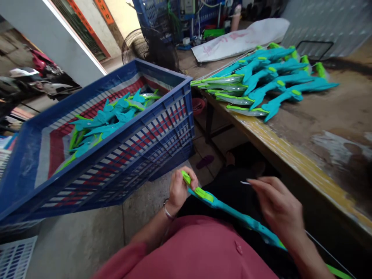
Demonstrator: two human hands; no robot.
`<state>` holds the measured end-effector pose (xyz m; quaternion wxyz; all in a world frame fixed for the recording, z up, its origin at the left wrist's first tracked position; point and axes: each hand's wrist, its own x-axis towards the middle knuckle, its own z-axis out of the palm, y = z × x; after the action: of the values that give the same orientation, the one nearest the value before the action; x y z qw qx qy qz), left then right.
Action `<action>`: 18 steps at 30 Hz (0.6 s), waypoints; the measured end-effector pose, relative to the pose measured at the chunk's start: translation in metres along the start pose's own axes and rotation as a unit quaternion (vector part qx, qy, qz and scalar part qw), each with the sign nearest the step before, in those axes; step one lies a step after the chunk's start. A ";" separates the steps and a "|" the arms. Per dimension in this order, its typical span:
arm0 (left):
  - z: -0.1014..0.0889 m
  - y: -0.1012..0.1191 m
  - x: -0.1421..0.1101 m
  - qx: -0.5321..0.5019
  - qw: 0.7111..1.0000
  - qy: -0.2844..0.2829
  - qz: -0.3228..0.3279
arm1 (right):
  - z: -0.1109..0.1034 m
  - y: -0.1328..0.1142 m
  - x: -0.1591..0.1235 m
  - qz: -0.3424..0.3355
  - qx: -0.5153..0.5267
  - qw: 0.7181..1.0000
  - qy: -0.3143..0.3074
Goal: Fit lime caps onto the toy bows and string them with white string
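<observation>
My left hand [178, 190] is closed around the bright green end of a long turquoise and green plastic piece [229, 209]. This piece slants down to the right across my lap, and its far part passes behind my right wrist. With finger and thumb, my right hand [279, 197] pinches a thin white cord [245, 182], whose short end points left toward the piece. Another stretch of white string runs beside my right forearm. The two hands are apart.
A blue crate [116, 166] at left holds several similar pieces [107, 120]. More turquoise and green pieces [279, 81] lie in a row on the worktable [328, 116] at right. Behind stand a black fan [151, 48] and a white sack [241, 40].
</observation>
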<state>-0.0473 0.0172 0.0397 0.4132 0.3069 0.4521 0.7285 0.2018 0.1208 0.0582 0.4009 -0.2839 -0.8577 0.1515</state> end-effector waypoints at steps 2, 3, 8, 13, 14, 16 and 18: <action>0.008 -0.001 -0.006 -0.009 0.999 -0.029 0.026 | 0.019 -0.036 0.031 -0.019 0.075 0.997 -0.006; 0.011 0.000 -0.008 -0.015 0.998 -0.038 0.042 | 0.026 -0.053 0.043 -0.027 0.114 0.993 -0.012; 0.009 0.006 -0.013 -0.008 0.991 -0.078 0.109 | 0.041 -0.105 0.058 -0.085 0.191 0.976 -0.054; 0.003 0.007 -0.015 0.011 0.988 -0.106 0.112 | 0.051 -0.104 0.050 -0.126 0.131 0.981 -0.064; 0.002 0.006 -0.015 0.015 0.988 -0.106 0.109 | 0.053 -0.103 0.050 -0.127 0.121 0.982 -0.067; 0.001 0.003 -0.015 0.038 0.989 -0.103 0.099 | 0.055 -0.103 0.049 -0.126 0.114 0.983 -0.069; -0.001 0.000 -0.015 0.071 0.989 -0.101 0.083 | 0.056 -0.104 0.049 -0.126 0.119 0.983 -0.065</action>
<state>-0.0413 0.0040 0.0378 0.3721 0.4438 0.4312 0.6918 0.0952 0.0665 0.1026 0.3911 -0.1137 -0.8867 0.2189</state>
